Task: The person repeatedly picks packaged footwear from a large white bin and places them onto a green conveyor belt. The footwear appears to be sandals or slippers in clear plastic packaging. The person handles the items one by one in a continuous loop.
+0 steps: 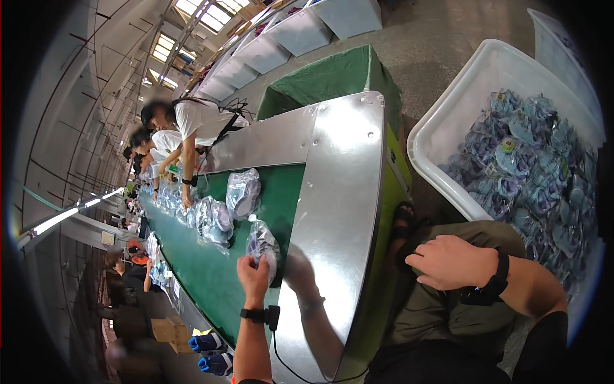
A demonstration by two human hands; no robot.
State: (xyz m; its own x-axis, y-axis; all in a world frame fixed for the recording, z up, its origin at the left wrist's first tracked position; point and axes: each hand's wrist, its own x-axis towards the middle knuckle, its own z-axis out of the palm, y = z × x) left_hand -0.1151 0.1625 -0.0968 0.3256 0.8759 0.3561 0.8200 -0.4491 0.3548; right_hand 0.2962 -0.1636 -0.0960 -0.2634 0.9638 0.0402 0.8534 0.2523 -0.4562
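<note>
My left hand (254, 276) reaches over the near end of the green belt. Its fingers are closed on the edge of a clear plastic bag with a pale lilac-blue shoe (262, 242) inside, which rests on the belt. Just beyond lies another bagged shoe (243, 194). Farther off is a bagged shoe (214, 221) in crinkled plastic, with several more behind it. My right hand (453, 261) is above my knee, holding nothing, its fingers loosely extended. A large white bin (441, 150) to the right of it is heaped with bagged blue and lilac shoes (521, 163).
A smooth metal plate (332, 173) caps the conveyor's end. Behind it stands a green cloth-lined bin (326, 77). Co-workers (198, 125) line the far side, one reaching onto the green belt (192, 269). White tubs (300, 32) stand at the back; blue shoes (214, 365) lie lower left.
</note>
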